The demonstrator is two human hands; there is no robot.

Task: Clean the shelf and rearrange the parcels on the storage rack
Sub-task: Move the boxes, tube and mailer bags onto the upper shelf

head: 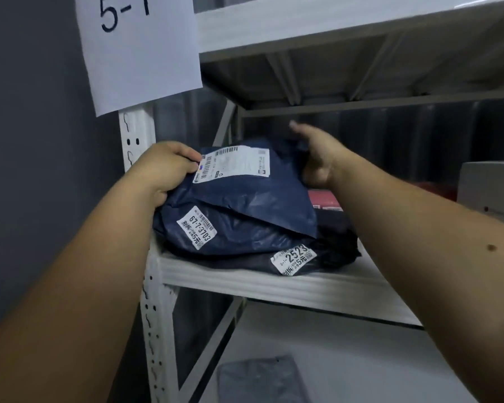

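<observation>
A dark blue parcel bag (245,199) with a white shipping label lies on top of a darker parcel (317,257) labelled 2523, at the left end of the white rack's middle shelf (274,283). My left hand (163,170) grips the blue parcel's near left corner, thumb on the label's edge. My right hand (317,155) rests against the parcel's far right side with fingers stretched out toward the back. A small sticker reading 67-7-3703 sits on the blue bag's front.
A paper sign "5-1" (140,48) hangs on the rack's left upright. A red parcel (325,199) and a white box (489,190) stand to the right on the same shelf. A grey bag (262,379) lies on the lower shelf. A dark wall is at left.
</observation>
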